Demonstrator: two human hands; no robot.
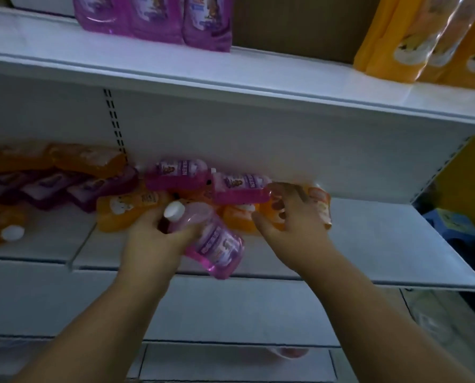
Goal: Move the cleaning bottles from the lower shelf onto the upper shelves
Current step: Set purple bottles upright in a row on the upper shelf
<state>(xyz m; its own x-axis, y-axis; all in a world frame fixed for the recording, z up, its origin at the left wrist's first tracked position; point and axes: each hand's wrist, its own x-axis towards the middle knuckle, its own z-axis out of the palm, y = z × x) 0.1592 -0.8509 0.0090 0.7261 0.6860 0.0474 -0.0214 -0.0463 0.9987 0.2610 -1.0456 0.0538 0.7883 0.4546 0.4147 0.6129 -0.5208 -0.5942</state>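
Pink and orange cleaning bottles lie in a heap on the lower shelf (369, 258). My left hand (153, 239) grips a pink bottle (217, 244) with a white cap, tilted over the shelf's front edge. My right hand (288, 214) reaches into the heap with curled fingers around an orange bottle (320, 205) at the heap's right end. Two more pink bottles (239, 186) lie on their sides behind the hands. On the upper shelf (230, 76) stand purple bottles (175, 20) at the left and orange bottles (424, 51) at the right.
More orange and dark purple bottles (51, 183) lie at the left of the lower shelf, one with a white cap (12, 233). A slotted upright (114, 123) runs down the back panel. A yellow panel (468, 172) and blue items stand at the far right.
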